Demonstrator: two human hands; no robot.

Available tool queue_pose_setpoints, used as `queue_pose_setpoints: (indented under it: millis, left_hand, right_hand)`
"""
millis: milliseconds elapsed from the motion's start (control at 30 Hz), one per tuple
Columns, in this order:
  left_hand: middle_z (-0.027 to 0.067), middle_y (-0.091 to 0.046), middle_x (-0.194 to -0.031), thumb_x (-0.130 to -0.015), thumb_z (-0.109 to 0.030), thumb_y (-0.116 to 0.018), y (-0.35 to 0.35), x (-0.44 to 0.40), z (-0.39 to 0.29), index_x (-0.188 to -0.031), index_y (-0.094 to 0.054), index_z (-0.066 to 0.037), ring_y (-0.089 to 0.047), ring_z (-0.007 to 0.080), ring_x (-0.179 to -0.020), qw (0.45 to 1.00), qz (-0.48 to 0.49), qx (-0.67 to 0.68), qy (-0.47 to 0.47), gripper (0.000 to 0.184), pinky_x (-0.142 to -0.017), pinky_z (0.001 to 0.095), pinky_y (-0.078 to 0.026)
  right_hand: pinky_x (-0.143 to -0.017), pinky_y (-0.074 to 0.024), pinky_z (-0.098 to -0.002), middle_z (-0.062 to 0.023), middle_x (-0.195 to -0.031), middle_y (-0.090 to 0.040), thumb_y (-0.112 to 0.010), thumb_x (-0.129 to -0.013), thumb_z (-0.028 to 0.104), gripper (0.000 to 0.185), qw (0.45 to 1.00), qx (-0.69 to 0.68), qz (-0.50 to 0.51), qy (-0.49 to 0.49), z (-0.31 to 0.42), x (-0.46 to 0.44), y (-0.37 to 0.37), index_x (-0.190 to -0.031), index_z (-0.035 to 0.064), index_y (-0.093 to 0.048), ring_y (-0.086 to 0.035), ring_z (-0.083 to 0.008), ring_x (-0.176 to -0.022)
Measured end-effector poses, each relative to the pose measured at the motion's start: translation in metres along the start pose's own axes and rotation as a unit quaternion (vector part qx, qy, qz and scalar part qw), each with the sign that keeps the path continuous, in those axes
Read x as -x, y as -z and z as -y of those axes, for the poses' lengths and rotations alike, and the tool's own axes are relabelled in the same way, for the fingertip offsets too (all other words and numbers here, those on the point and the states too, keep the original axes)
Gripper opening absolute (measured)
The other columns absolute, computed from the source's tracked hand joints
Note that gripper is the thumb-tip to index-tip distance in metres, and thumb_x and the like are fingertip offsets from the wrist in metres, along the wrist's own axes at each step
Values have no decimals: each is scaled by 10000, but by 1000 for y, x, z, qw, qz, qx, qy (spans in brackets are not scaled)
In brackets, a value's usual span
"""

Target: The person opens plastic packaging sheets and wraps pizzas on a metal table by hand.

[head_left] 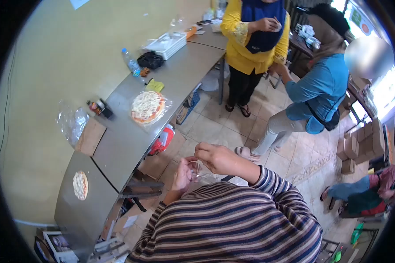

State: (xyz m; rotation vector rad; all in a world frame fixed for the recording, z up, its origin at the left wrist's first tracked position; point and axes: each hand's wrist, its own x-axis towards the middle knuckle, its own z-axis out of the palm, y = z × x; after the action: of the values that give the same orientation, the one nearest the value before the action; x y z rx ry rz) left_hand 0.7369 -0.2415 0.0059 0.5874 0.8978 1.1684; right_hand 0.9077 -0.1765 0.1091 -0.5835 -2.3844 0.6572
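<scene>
In front of my striped shirt, my left hand (184, 175) is closed, its fingers curled around a piece of clear plastic (200, 172). My right hand (218, 158) meets it from the right, with thumb and fingers pinched together at the top of the same plastic. Whether the plastic is a bag or a sheet, and what it contains, I cannot make out. On the table to the left, a pizza with white topping (148, 106) lies on clear wrapping. A smaller pizza (80, 185) lies on the nearer table section.
A long grey table (114, 144) runs along the wall, holding dark bottles (100, 108), a cardboard piece (91, 136), a water bottle (131, 62) and a white basket (167, 46). Two people stand ahead, in a yellow top (235, 52) and a blue top (320, 83). Cardboard boxes (366, 142) are stacked right.
</scene>
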Motion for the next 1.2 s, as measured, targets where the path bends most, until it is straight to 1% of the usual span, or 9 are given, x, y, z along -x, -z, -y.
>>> queue_pose_setpoints:
  millis: [133,233,433,533,600,700,833,1033,1200]
  left_hand:
    - [42,-570,-762,-910,-332,-390,17,3,-7,-996,-560,-59,-475,78,-574,962,64,-255,72,333,-452,223,-366]
    - [37,-559,-717,-898,-381,-407,57,-8,24,-999,-563,-58,-424,78,-517,971,135,-191,46,372,-423,224,-318]
    - [19,-474,-655,-807,-522,-478,75,8,-7,-1008,-571,-105,-335,77,-458,957,-21,-232,175,473,-397,219,-247]
    - [41,-488,-776,-802,-499,-488,126,7,34,-1016,-570,-134,-405,126,-572,974,42,-208,85,431,-472,264,-331]
    - [82,-518,-873,-801,-556,-471,131,14,25,-1120,-494,-125,-479,172,-684,957,-16,-132,256,538,-555,366,-422]
    - [137,-545,-927,-798,-613,-446,158,38,20,-1202,-388,-101,-552,212,-726,952,41,6,303,655,-594,388,-467]
    - [238,-555,-1084,-917,-484,-307,198,65,-3,-1318,-300,-56,-619,291,-808,918,151,213,299,587,-656,336,-510]
    - [275,-518,-1106,-927,-372,-386,225,90,-50,-1302,-271,-106,-629,219,-748,919,147,357,83,475,-616,267,-547]
    - [31,-580,-945,-852,-115,-540,247,104,-117,-1167,-486,-60,-565,104,-828,996,6,76,54,324,-667,233,-501]
  right_hand:
    - [-664,-466,-361,-133,-883,-531,-550,-771,23,110,996,-30,60,63,15,-42,-3,-877,8,-527,-560,-320,-791]
    - [-680,-458,-347,-126,-859,-546,-573,-769,18,91,985,-107,75,115,31,-83,-12,-847,-5,-531,-559,-303,-779]
    - [-682,-438,-309,-99,-779,-556,-611,-774,40,103,955,-195,152,166,61,-163,-47,-830,-9,-540,-548,-241,-751]
    - [-704,-438,-293,-92,-788,-567,-606,-791,55,90,952,-201,132,190,84,-196,-73,-840,-2,-557,-553,-214,-751]
    - [-713,-439,-286,-86,-796,-572,-600,-799,62,89,949,-203,139,197,99,-219,-88,-848,-2,-562,-554,-198,-760]
    - [-727,-442,-279,-74,-806,-577,-598,-813,80,103,941,-212,147,217,124,-253,-107,-866,-2,-567,-554,-173,-772]
    - [-729,-440,-259,-44,-813,-576,-589,-835,96,110,932,-219,147,248,156,-281,-121,-880,-2,-570,-541,-130,-782]
    - [-707,-433,-228,-17,-817,-562,-573,-852,83,98,898,-335,142,247,195,-320,-140,-894,-6,-572,-513,-91,-773]
    - [-669,-441,-234,-22,-774,-580,-594,-828,86,108,938,-161,92,292,225,-338,-149,-884,-6,-585,-522,-87,-722]
